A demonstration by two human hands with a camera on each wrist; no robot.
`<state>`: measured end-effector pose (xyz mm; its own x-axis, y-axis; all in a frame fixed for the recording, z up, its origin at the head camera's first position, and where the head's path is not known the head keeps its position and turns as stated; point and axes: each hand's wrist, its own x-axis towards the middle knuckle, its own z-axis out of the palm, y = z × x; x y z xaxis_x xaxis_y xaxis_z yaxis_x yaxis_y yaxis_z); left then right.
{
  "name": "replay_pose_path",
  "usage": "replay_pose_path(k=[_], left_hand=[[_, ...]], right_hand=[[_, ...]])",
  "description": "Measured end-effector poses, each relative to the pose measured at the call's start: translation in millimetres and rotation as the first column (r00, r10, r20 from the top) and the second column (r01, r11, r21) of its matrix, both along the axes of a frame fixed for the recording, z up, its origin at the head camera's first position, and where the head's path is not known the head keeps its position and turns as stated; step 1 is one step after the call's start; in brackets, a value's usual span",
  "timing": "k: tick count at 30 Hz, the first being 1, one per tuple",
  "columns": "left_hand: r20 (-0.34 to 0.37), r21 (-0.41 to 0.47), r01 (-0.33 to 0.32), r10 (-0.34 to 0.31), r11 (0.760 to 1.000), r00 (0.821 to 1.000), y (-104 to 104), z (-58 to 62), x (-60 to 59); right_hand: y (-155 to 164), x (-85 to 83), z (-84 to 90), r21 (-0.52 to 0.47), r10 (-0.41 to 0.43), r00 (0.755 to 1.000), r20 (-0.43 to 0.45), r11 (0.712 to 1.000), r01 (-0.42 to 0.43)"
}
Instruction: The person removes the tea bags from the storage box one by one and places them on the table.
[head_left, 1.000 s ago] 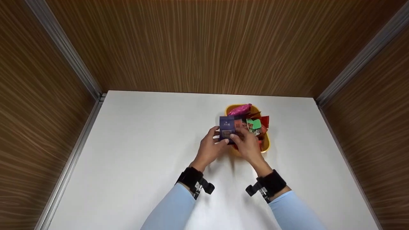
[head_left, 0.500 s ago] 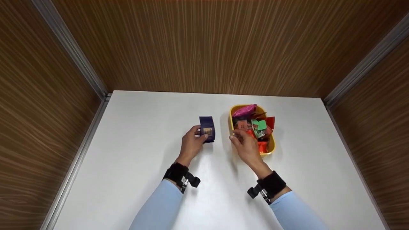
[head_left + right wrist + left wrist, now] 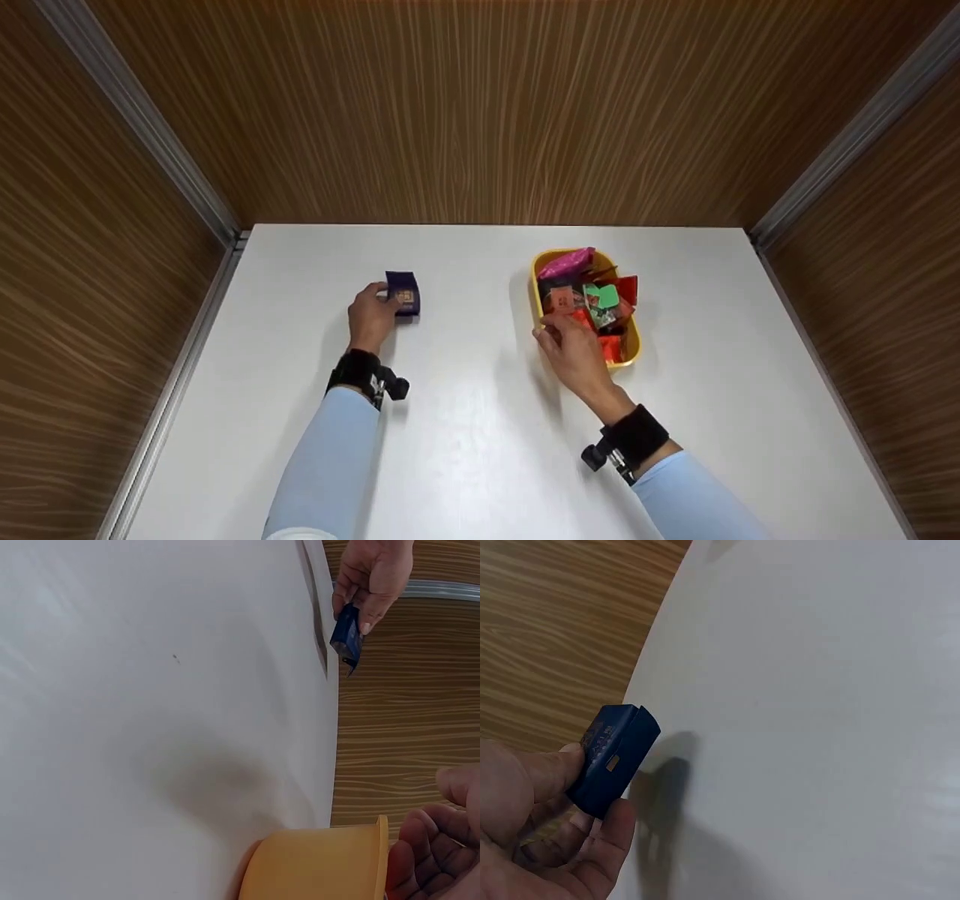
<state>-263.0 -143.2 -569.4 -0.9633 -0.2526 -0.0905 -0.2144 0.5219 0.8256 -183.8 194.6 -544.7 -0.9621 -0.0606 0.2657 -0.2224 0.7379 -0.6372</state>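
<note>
My left hand [image 3: 371,316] pinches a small dark blue-purple packet [image 3: 404,298] between thumb and fingers, over the left part of the table. In the left wrist view the packet [image 3: 615,757] is held tilted, with a gold mark and faint print on its side. My right hand [image 3: 574,356] is at the near left rim of a yellow basket [image 3: 535,289], fingers loosely curled with nothing seen between them. The right wrist view has the right-hand fingers [image 3: 431,851] beside the basket's wall [image 3: 315,866]; whether they touch it I cannot tell.
Several wrapped snacks fill the basket, among them a pink packet [image 3: 568,262], a green piece [image 3: 607,296] and a red packet [image 3: 611,347]. The white table [image 3: 465,420] is bordered by wood-grain panels [image 3: 480,112] with metal strips at the corners.
My left hand has carried the dark packet leftward, away from the basket. The right hand, which was touching the packet, has let go of it and stays by the basket.
</note>
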Motion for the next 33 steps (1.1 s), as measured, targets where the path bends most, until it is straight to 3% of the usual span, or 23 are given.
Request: replay_pose_path(k=[7, 14, 33], left_hand=[[0.070, -0.053, -0.025, 0.029, 0.998, 0.997, -30.5, -2.2, 1.1], [0.136, -0.098, -0.060, 0.073, 0.993, 0.988, -47.7, 2.2, 1.1], [0.117, -0.151, -0.100, 0.118, 0.983, 0.986, -54.4, 6.2, 8.0]], right_hand=[[-1.1, 3.0, -1.6, 0.001, 0.029, 1.000, 0.003, 1.000, -0.029], [0.3, 5.9, -3.8, 0.006, 0.038, 0.999, -0.021, 0.999, -0.038], [9.6, 4.0, -7.2, 0.011, 0.051, 0.999, 0.004, 0.999, -0.051]])
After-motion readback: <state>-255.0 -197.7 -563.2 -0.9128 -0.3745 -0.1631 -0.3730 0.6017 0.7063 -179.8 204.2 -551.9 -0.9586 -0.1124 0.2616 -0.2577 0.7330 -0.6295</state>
